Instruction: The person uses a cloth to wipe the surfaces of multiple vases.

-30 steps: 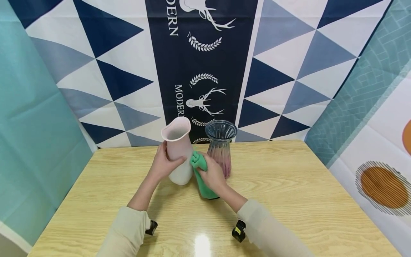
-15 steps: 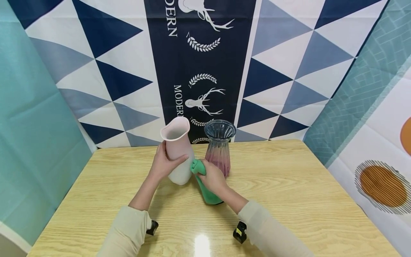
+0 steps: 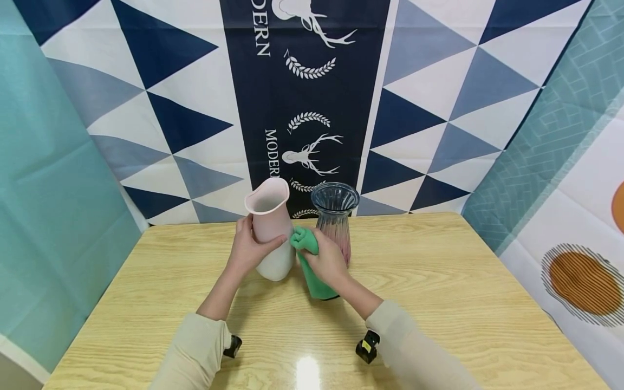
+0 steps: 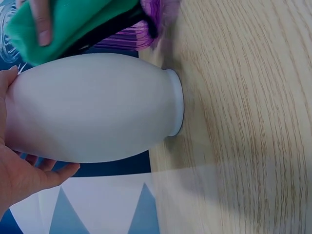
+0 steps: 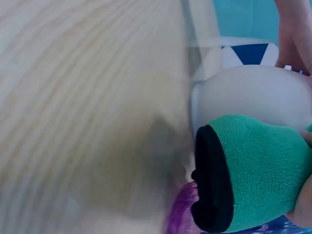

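A pale pink-to-white vase (image 3: 274,233) with a wavy rim stands upright on the wooden table. My left hand (image 3: 247,248) grips it around the upper body, thumb across the front, fingers on the far side. My right hand (image 3: 329,257) holds a bunched green cloth (image 3: 312,268) against the vase's right side. The cloth's lower part hangs down, and a black edge (image 5: 209,180) shows on it in the right wrist view. Just behind the right hand stands a ribbed glass vase (image 3: 336,208), blue at the top and pink-purple below, partly hidden by that hand.
The light wooden table (image 3: 419,281) spreads to both sides and toward me. Behind it hangs a patterned backdrop (image 3: 195,108) of triangles and deer heads, close to both vases. Teal fabric (image 3: 58,179) borders the left side.
The right hand with the green cloth dips slightly down the pink-white vase's side, then comes back up. The left hand and both vases stay put.
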`<state>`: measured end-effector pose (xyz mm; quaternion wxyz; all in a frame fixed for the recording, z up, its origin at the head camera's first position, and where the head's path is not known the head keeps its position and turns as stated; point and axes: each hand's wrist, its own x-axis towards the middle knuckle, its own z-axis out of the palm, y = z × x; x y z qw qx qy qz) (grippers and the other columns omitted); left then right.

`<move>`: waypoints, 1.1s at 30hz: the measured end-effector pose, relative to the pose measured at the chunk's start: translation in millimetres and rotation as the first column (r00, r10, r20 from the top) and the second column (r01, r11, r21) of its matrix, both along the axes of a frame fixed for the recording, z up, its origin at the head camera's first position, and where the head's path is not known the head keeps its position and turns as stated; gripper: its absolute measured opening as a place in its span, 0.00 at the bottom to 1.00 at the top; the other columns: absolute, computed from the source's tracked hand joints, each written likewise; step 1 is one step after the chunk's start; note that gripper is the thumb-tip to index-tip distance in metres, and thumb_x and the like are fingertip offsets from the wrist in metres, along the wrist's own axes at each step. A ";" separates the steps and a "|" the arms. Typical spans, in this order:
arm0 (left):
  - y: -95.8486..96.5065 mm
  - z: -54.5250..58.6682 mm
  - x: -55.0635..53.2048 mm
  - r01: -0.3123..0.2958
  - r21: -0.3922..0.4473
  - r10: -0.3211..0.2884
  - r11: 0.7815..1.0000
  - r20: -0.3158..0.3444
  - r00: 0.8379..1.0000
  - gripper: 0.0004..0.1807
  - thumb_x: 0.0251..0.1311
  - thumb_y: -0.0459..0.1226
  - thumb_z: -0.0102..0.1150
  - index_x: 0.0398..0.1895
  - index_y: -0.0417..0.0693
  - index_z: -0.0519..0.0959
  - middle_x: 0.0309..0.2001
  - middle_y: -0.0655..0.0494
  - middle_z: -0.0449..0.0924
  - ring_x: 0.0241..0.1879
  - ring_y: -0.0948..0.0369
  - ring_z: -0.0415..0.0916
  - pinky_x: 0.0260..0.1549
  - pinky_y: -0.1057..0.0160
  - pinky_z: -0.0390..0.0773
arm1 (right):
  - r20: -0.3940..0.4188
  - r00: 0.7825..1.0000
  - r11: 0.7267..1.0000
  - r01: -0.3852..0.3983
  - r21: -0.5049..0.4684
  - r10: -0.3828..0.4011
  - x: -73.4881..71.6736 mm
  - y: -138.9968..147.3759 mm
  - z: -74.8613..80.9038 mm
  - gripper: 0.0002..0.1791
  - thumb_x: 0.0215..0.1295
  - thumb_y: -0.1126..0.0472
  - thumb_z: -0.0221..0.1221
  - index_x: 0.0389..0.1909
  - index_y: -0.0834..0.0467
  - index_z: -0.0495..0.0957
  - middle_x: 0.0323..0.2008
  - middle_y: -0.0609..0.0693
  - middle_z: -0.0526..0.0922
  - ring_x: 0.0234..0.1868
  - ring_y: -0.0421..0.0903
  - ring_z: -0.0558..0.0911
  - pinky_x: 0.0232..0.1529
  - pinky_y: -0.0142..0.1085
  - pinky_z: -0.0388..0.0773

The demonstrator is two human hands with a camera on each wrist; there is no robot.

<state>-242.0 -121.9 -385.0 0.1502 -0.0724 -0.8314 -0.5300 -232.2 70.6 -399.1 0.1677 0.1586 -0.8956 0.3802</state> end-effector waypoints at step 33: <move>-9.5 2.5 0.5 0.091 0.028 -0.092 0.995 0.033 0.995 0.47 0.45 0.45 0.72 0.67 0.49 0.57 0.61 0.48 0.65 0.58 0.50 0.67 0.56 0.47 0.72 | -0.145 0.989 0.997 -0.028 -0.068 0.017 -4.4 -18.3 17.4 0.29 0.57 0.64 0.64 0.61 0.51 0.69 0.53 0.57 0.78 0.52 0.53 0.78 0.53 0.48 0.75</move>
